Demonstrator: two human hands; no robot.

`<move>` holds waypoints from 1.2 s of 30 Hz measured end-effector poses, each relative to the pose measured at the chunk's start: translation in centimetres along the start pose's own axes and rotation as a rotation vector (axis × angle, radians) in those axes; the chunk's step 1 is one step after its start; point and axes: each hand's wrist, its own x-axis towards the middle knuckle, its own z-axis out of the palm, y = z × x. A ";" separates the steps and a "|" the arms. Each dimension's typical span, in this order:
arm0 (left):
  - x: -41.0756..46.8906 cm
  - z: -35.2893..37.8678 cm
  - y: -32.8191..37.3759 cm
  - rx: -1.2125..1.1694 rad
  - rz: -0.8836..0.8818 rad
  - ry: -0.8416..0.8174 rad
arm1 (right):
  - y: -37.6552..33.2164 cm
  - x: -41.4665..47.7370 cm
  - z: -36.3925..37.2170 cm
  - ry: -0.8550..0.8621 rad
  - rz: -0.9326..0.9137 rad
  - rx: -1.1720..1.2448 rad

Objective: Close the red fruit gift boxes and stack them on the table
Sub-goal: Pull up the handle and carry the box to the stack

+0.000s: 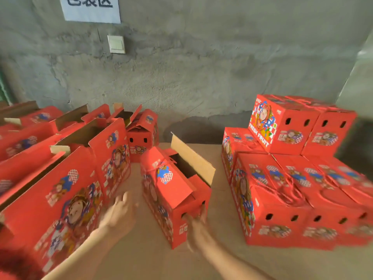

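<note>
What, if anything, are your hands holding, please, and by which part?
Left hand: nothing. Right hand fingers touch the centre box at its near end; grip unclear.

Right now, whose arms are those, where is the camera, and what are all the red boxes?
There is no machine here: those are a person's two bare arms. The one picture comes from a camera worn on the person's head, looking forward and down. The left hand is open in the air and holds nothing. The right hand touches the near end of a red fruit gift box whose top flaps stand open. Left of it stand more open boxes. On the right is a stack of closed boxes. All rest on a brown table before a grey wall with a light switch and a paper sign.
</note>
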 end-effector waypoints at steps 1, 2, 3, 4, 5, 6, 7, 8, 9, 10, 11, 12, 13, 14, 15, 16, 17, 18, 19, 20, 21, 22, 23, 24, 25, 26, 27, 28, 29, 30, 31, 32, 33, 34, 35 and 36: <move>-1.3 0.4 0.3 -0.017 -0.034 -0.016 | -0.2 -1.7 -0.8 0.015 0.058 0.028; -2.6 0.9 0.4 -0.083 -0.052 0.010 | 0.2 -3.3 -1.2 -0.029 0.070 -0.033; -3.9 1.5 0.5 -0.137 -0.052 0.031 | 1.9 -5.3 -1.4 -0.047 0.067 -0.083; -5.2 1.7 0.9 -0.202 -0.056 0.081 | 3.2 -7.6 -2.0 -0.076 0.074 -0.106; -6.4 1.7 1.2 -0.250 -0.046 0.127 | 4.4 -9.6 -2.7 -0.101 0.086 -0.128; -7.3 1.7 1.7 -0.292 -0.033 0.177 | 5.4 -11.6 -3.4 -0.095 0.088 -0.147; -8.4 1.6 2.2 -0.335 -0.041 0.200 | 6.5 -13.2 -4.1 -0.119 0.104 -0.183; -9.5 1.7 2.7 -0.372 -0.044 0.215 | 7.3 -14.9 -5.0 -0.139 0.118 -0.172; -10.7 2.1 3.2 -0.400 -0.062 0.209 | 8.2 -16.4 -5.9 -0.152 0.124 -0.154; -12.0 2.5 3.8 -0.424 -0.082 0.195 | 9.0 -17.5 -7.0 -0.134 0.156 -0.071; -13.4 3.0 4.3 -0.441 -0.114 0.169 | 9.8 -18.4 -8.0 -0.103 0.209 0.055; -14.7 3.6 4.8 -0.452 -0.146 0.153 | 10.4 -19.0 -8.8 -0.055 0.264 0.222; -15.9 4.0 5.2 -0.455 -0.169 0.147 | 10.5 -19.6 -9.5 -0.005 0.321 0.426; -17.0 4.4 5.6 -0.452 -0.185 0.148 | 10.2 -20.0 -9.8 0.037 0.374 0.657; -17.9 4.5 6.0 -0.450 -0.200 0.143 | 9.5 -20.2 -9.9 0.046 0.409 0.867; -18.5 4.6 6.3 -0.440 -0.210 0.125 | 8.7 -20.2 -9.7 0.045 0.416 0.998; -19.1 4.4 6.7 -0.421 -0.227 0.086 | 7.7 -20.3 -9.4 0.052 0.418 1.015; -19.5 4.3 7.0 -0.376 -0.239 0.048 | 7.0 -20.3 -9.0 0.077 0.420 0.992; -20.2 4.3 7.3 -0.304 -0.238 0.006 | 6.4 -20.4 -8.6 0.119 0.430 0.956; -20.9 4.3 7.5 -0.228 -0.222 -0.019 | 6.1 -20.6 -8.2 0.162 0.436 0.939; -21.6 4.3 7.6 -0.175 -0.207 -0.035 | 5.9 -21.0 -8.0 0.195 0.431 0.937; -22.2 4.3 7.7 -0.150 -0.193 -0.042 | 5.8 -21.4 -7.8 0.220 0.423 0.933; -22.9 4.2 7.8 -0.144 -0.184 -0.050 | 5.6 -21.9 -7.8 0.241 0.420 0.915; -23.3 4.2 7.8 -0.146 -0.175 -0.053 | 5.6 -22.4 -7.7 0.263 0.421 0.900; -23.8 4.2 7.9 -0.152 -0.167 -0.054 | 5.6 -22.8 -7.7 0.285 0.425 0.895; -24.2 4.3 8.0 -0.156 -0.154 -0.053 | 5.7 -23.3 -7.6 0.305 0.431 0.891; -24.7 4.4 8.1 -0.161 -0.134 -0.050 | 5.7 -24.0 -7.7 0.322 0.442 0.878; -25.1 4.7 8.2 -0.164 -0.108 -0.045 | 5.9 -24.6 -7.7 0.339 0.461 0.853; -25.5 4.9 8.4 -0.162 -0.080 -0.046 | 6.2 -25.3 -7.8 0.355 0.483 0.822; -25.8 5.1 8.4 -0.149 -0.058 -0.056 | 6.6 -26.0 -7.9 0.368 0.499 0.784; -26.0 5.4 8.5 -0.126 -0.048 -0.071 | 6.9 -26.8 -7.9 0.375 0.509 0.740; -26.1 5.7 8.5 -0.089 -0.049 -0.075 | 7.1 -27.5 -7.9 0.375 0.510 0.686; -26.2 6.0 8.6 -0.025 -0.046 -0.060 | 7.2 -27.9 -7.9 0.371 0.502 0.627; -26.3 6.4 8.7 0.062 -0.020 -0.029 | 7.3 -28.2 -7.9 0.364 0.490 0.575; -26.4 6.7 9.0 0.141 0.034 0.011 | 7.2 -28.4 -8.0 0.355 0.478 0.531; -26.6 7.0 9.5 0.183 0.102 0.045 | 7.1 -28.4 -8.1 0.347 0.469 0.499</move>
